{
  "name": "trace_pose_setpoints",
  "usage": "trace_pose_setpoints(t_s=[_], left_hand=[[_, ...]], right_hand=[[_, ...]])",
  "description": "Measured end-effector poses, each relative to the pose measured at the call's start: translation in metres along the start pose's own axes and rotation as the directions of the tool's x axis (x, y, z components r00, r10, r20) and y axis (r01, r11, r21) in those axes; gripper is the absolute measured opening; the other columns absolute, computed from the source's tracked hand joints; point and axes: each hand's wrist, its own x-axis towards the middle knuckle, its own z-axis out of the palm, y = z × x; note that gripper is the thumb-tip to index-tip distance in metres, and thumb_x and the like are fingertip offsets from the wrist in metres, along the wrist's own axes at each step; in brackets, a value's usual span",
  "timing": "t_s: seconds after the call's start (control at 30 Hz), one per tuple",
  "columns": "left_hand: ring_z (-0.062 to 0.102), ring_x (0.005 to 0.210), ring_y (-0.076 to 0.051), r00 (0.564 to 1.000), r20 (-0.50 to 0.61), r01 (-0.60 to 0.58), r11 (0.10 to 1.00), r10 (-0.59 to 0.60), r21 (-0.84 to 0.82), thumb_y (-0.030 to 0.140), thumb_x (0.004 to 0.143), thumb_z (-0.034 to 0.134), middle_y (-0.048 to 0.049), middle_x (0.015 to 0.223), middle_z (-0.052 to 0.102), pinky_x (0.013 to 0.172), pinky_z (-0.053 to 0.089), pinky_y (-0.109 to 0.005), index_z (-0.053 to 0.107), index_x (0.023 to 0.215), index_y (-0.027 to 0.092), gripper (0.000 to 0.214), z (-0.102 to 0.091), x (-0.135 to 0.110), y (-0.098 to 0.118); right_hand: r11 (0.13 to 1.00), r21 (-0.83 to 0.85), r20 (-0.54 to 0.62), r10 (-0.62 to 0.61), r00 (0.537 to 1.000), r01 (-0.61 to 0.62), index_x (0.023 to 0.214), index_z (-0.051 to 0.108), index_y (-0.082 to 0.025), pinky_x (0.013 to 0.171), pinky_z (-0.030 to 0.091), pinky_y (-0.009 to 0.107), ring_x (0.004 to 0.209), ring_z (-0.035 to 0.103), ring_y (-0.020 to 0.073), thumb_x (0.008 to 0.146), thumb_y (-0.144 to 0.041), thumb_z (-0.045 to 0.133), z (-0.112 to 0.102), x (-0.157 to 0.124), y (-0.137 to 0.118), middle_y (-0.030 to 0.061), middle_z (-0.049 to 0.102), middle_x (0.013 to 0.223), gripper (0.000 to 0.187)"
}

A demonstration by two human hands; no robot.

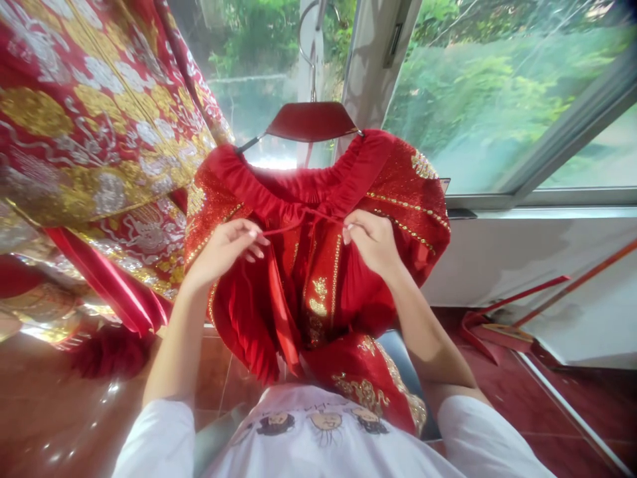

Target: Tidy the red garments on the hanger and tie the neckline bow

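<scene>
A red skirt (318,292) with gold embroidery and beaded lines hangs by its gathered waistband from a red hanger (311,122). A thin red drawstring (287,230) comes out at the front of the waistband. On the left, my left hand (231,244) pinches one end of it between thumb and fingers. At the other side, my right hand (367,236) has its fingers closed on the string's other part, close against the waistband. The string crosses at the middle between both hands; whether it is knotted there I cannot tell. A flat red strip (283,312) dangles below.
Another red garment (99,119) with gold and silver embroidery hangs at the left. Behind the hanger stand windows (502,99) with a sill. A red dustpan-like object (502,335) with long handles lies by the wall at right, on the red tiled floor (552,405).
</scene>
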Motion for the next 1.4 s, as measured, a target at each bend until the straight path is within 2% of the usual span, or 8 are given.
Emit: trace_pose_setpoints(t_s=[0.17, 0.37, 0.47, 0.63, 0.87, 1.1, 1.27, 1.4], left_hand=[[0.058, 0.047, -0.009, 0.926, 0.344, 0.200, 0.975, -0.157, -0.092, 0.041, 0.083, 0.065, -0.0121, 0.081, 0.072, 0.044, 0.045, -0.019, 0.063, 0.108, 0.010, 0.039, 0.019, 0.015, 0.000], [0.070, 0.079, -0.015, 0.922, 0.376, 0.130, 0.989, -0.094, -0.074, 0.047, 0.079, 0.070, -0.0129, 0.091, 0.072, 0.065, 0.055, -0.021, 0.072, 0.090, 0.011, 0.038, 0.047, 0.037, -0.004], [0.065, 0.061, -0.011, 0.933, 0.350, 0.120, 0.990, -0.085, -0.078, 0.049, 0.079, 0.070, -0.0116, 0.086, 0.071, 0.059, 0.053, -0.021, 0.070, 0.088, 0.010, 0.041, 0.053, 0.044, -0.006], [0.055, 0.047, -0.009, 0.977, 0.212, 0.050, 0.994, -0.027, -0.102, 0.055, 0.082, 0.063, -0.0033, 0.063, 0.060, 0.046, 0.042, -0.020, 0.065, 0.074, 0.011, 0.044, 0.060, 0.044, -0.010], [0.024, 0.041, -0.004, 0.977, -0.088, -0.203, 0.976, 0.196, -0.074, 0.044, 0.081, 0.065, 0.0063, 0.045, 0.029, 0.042, 0.019, -0.021, 0.036, 0.048, 0.017, 0.051, 0.059, 0.043, -0.010], [0.030, 0.046, -0.007, 0.830, -0.274, -0.399, 0.861, 0.485, 0.316, 0.039, 0.082, 0.067, 0.0034, 0.047, 0.040, 0.046, 0.022, -0.023, 0.051, 0.051, 0.015, 0.042, 0.052, 0.022, 0.016], [0.038, 0.048, -0.008, 0.619, -0.351, -0.488, 0.695, 0.702, 0.528, 0.043, 0.083, 0.066, 0.0015, 0.052, 0.052, 0.049, 0.028, -0.024, 0.063, 0.059, 0.017, 0.036, 0.026, 0.034, 0.032], [0.037, 0.048, -0.008, 0.605, -0.367, -0.468, 0.689, 0.707, 0.554, 0.040, 0.081, 0.068, 0.0021, 0.051, 0.050, 0.049, 0.028, -0.024, 0.061, 0.060, 0.017, 0.032, 0.005, 0.045, 0.032]], right_hand=[[0.999, 0.016, 0.011, -0.035, 0.999, 0.035, 0.087, 0.069, -0.016, 0.056, 0.039, 0.022, 0.053, 0.052, 0.0080, 0.087, -0.030, 0.055, 0.012, 0.003, -0.011, 0.0009, 0.067, 0.072, 0.020], [0.999, -0.015, 0.070, 0.046, 0.996, -0.045, 0.097, 0.070, -0.016, 0.059, 0.043, 0.022, 0.057, 0.057, 0.0093, 0.088, -0.025, 0.053, 0.014, 0.005, -0.008, 0.0015, 0.068, 0.074, 0.020], [0.992, 0.049, 0.142, 0.110, 0.984, -0.118, 0.093, 0.066, -0.014, 0.056, 0.042, 0.021, 0.051, 0.054, 0.0084, 0.088, -0.023, 0.052, 0.015, 0.007, -0.005, -0.0012, 0.060, 0.060, 0.018], [0.962, 0.159, 0.191, 0.192, 0.963, -0.224, 0.081, 0.062, -0.012, 0.062, 0.046, 0.022, 0.063, 0.060, 0.0096, 0.085, -0.017, 0.052, 0.022, 0.015, -0.008, 0.0033, 0.065, 0.075, 0.012], [0.981, 0.132, -0.042, 0.150, 0.988, -0.143, 0.066, 0.058, -0.013, 0.058, 0.036, 0.021, 0.057, 0.046, 0.0079, 0.085, -0.022, 0.056, 0.041, 0.015, -0.027, -0.0010, 0.056, 0.061, 0.021], [0.995, 0.079, -0.045, 0.061, 0.997, -0.057, 0.061, 0.064, -0.015, 0.054, 0.033, 0.022, 0.052, 0.045, 0.0078, 0.084, -0.032, 0.063, 0.023, 0.009, -0.038, -0.0009, 0.056, 0.055, 0.029], [1.000, 0.009, -0.148, 0.027, 0.989, -0.026, 0.060, 0.063, -0.016, 0.054, 0.036, 0.023, 0.055, 0.046, 0.0093, 0.083, -0.042, 0.065, -0.007, 0.020, -0.042, 0.0004, 0.057, 0.057, 0.034], [0.995, 0.076, -0.134, 0.080, 0.988, -0.070, 0.063, 0.063, -0.016, 0.048, 0.030, 0.022, 0.050, 0.040, 0.0073, 0.080, -0.049, 0.068, -0.019, 0.030, -0.025, -0.0005, 0.049, 0.053, 0.038]])
